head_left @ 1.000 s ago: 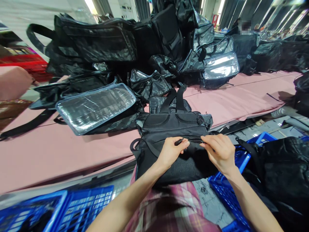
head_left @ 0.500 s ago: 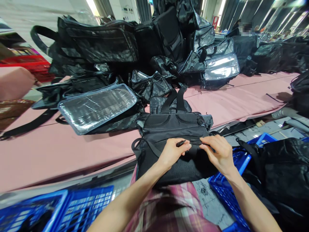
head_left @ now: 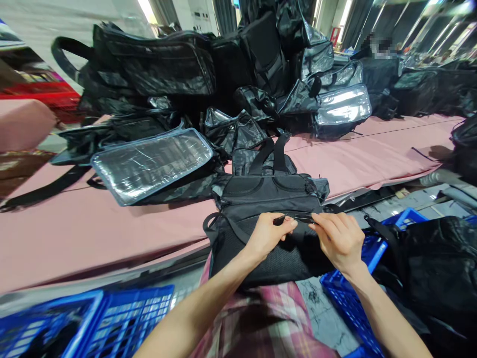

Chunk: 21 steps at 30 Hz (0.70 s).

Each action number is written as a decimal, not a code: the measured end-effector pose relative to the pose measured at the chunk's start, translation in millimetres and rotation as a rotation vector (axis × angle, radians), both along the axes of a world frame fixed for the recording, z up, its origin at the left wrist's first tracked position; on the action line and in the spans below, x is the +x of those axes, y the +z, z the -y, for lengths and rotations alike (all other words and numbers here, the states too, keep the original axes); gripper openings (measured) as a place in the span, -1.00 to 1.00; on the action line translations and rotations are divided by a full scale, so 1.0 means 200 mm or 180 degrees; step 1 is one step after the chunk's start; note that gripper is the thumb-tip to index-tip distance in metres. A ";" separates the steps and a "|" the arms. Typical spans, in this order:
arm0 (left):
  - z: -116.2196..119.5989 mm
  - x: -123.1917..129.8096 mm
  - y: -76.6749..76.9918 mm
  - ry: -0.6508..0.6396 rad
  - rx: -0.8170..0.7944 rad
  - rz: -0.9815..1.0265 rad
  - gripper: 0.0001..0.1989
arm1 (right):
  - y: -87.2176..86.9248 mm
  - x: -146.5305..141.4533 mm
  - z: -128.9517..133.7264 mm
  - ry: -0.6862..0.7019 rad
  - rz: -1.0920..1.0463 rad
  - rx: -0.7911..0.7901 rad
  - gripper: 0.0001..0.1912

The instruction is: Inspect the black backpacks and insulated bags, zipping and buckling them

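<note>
Here's a blue crate (head_left: 377, 257) just right of the backpack (head_left: 286, 258), which lies across the pink table's (head_left: 149, 238) near edge. Over it, the left hand (head_left: 266, 231) is wrapped round a small dark tool (head_left: 279, 220); the right hand (head_left: 341, 236) pinches a thin dark strip (head_left: 304, 219). Beyond the backpack, left, a shiny-panelled bag (head_left: 152, 164); far behind, a red sign (head_left: 335, 36), too blurred to read!

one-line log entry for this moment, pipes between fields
left hand: holding small black object | right hand: pinched, item unclear | black bag: under both hands, partly on pink table
</note>
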<state>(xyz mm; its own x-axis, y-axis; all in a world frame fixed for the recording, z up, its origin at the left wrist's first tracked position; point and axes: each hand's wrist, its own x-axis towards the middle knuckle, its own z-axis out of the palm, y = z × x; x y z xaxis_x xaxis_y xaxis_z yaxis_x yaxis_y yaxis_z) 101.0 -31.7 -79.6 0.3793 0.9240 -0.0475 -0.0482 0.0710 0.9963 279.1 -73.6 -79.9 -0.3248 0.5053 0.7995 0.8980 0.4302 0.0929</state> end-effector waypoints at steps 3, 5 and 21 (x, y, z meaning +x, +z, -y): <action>0.00 -0.01 0.00 -0.0022 0.0009 0.0029 -0.69 | 0.00 0.00 -0.01 0.0108 -0.0135 -0.0165 -0.83; 0.00 -0.01 -0.01 -0.0079 -0.0002 0.0089 -0.71 | 0.00 0.00 -0.03 0.0334 -0.0336 -0.0404 -0.85; 0.00 -0.01 -0.02 -0.0086 0.0267 -0.0251 -0.72 | -0.01 0.01 0.02 0.0364 -0.0463 -0.0609 -0.85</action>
<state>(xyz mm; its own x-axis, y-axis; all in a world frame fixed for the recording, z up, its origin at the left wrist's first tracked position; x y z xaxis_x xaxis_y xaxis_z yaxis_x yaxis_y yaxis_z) 98.3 -31.7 -84.0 0.4024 0.9155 -0.0012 0.0315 -0.0125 0.9994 281.0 -76.6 -81.2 -0.2771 0.6184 0.7354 0.8404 0.5270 -0.1265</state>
